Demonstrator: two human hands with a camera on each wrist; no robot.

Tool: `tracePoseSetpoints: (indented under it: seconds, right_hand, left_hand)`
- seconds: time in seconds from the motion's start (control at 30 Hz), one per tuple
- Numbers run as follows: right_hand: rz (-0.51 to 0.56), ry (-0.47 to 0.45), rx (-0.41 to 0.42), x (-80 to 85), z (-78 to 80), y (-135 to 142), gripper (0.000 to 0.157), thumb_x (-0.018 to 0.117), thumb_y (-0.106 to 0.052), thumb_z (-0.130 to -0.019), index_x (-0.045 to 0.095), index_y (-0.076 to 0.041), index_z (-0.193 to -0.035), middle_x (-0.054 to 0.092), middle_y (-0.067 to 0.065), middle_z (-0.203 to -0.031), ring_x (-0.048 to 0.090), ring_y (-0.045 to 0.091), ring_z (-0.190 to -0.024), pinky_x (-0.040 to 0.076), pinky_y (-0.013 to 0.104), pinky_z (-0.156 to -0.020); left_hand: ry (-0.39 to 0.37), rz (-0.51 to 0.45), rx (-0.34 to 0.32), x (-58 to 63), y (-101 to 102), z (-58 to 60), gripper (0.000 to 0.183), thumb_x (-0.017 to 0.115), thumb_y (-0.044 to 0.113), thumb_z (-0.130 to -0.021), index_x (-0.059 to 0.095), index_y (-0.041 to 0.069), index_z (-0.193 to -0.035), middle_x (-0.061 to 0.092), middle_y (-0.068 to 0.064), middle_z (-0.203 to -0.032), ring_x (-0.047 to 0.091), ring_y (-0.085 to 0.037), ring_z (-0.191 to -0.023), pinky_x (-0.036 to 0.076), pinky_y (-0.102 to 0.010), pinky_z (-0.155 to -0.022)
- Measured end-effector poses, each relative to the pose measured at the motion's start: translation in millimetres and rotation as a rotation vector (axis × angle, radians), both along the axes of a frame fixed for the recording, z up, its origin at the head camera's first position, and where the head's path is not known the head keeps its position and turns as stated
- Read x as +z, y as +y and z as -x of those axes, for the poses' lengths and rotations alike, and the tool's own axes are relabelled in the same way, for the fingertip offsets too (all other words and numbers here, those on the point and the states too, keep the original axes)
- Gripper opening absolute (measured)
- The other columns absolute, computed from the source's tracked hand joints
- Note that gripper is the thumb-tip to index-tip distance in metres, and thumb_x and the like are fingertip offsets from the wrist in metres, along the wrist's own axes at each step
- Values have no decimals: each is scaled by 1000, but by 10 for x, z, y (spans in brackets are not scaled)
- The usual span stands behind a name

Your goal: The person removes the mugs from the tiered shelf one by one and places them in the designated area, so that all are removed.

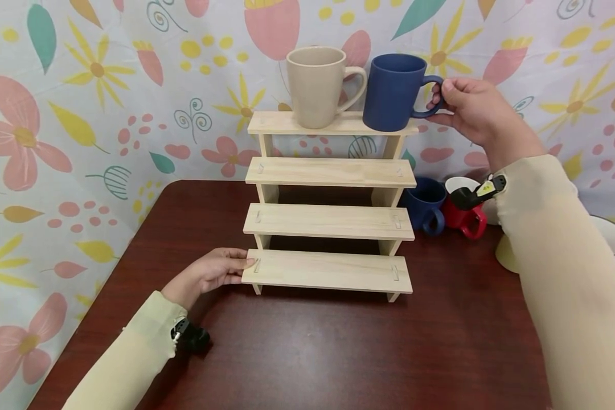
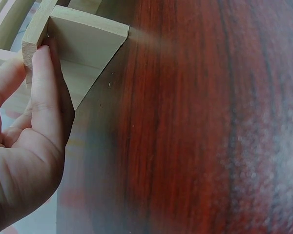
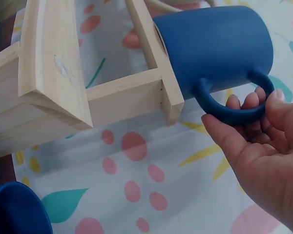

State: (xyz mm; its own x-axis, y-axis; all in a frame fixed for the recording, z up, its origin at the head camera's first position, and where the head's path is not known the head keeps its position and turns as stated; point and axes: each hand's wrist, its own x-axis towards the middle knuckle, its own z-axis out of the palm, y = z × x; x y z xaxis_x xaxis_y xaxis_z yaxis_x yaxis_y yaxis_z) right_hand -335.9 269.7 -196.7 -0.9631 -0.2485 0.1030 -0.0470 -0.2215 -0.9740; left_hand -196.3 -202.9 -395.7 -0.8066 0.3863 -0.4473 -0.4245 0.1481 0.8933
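Observation:
A four-step wooden rack [image 1: 328, 267] stands on the dark table. Pinched by its handle, a blue mug [image 1: 392, 94] is at the right end of the rack's top board, upright, its base at the board. My right hand [image 1: 474, 111] holds that handle between thumb and fingers, also plain in the right wrist view. To the left of it, a beige mug [image 1: 315, 88] sits upright on the same board, handle to the right. Down at the lowest board's left end, my left hand [image 1: 212, 274] grips the edge, thumb on top; the left wrist view shows its fingers [image 2: 44, 92] against the wood.
Right of the rack, a second blue mug [image 1: 422, 199] and a red mug [image 1: 458, 219] stand on the table [image 1: 307, 347]. Farther right, a white-rimmed mug [image 1: 612, 236] is partly cut off and hidden by my sleeve. A flower-patterned cloth [image 1: 195, 74] hangs close behind the rack.

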Motion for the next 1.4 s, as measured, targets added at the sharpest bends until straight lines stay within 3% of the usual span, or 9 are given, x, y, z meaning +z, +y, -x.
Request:
tracePoseSetpoints:
  seconds: [0.3,0.43,0.67,0.9,1.2,1.4]
  right_hand:
    - [-32,24,-10,4,-89,12,24,56,-14,-101,67,2,-87,63,7,-81,66,16,-79,62,24,-70]
    - [-25,39,-27,0,-172,-15,20,60,-10,-99,71,2,-87,68,8,-78,71,17,-74,63,25,-69]
    - [-24,42,-113,-7,-350,-107,13,68,-7,-94,74,0,-85,71,7,-75,71,15,-74,63,25,-65]
    - [27,-35,-201,-55,-502,-109,11,70,-8,-93,78,-3,-88,72,7,-77,70,16,-76,63,25,-65]
    - [79,-21,-261,-128,-713,-108,14,67,-9,-94,81,-7,-93,72,4,-79,67,14,-78,63,24,-64]
    - [135,1,-247,-162,-843,-48,14,68,-7,-94,80,-4,-97,72,6,-82,70,15,-79,63,25,-68]
  left_hand:
    - [5,2,-5,4,15,22,40,53,6,-103,44,-15,-137,69,7,-85,67,-4,-79,57,-16,-71]
    - [5,5,0,0,4,35,35,54,6,-103,47,-12,-133,69,6,-84,67,-4,-79,58,-17,-71]
    - [7,4,2,-5,-11,36,34,54,7,-103,49,-11,-132,70,6,-84,67,-4,-79,57,-16,-70]
    - [3,12,0,-5,-1,29,40,55,7,-103,46,-13,-135,69,6,-85,67,-4,-79,58,-16,-71]
    - [2,9,2,7,0,15,36,55,7,-102,48,-12,-133,69,6,-84,67,-5,-79,58,-16,-70]
    - [1,7,3,2,3,13,36,55,7,-102,48,-12,-132,69,6,-84,67,-4,-78,58,-16,-70]
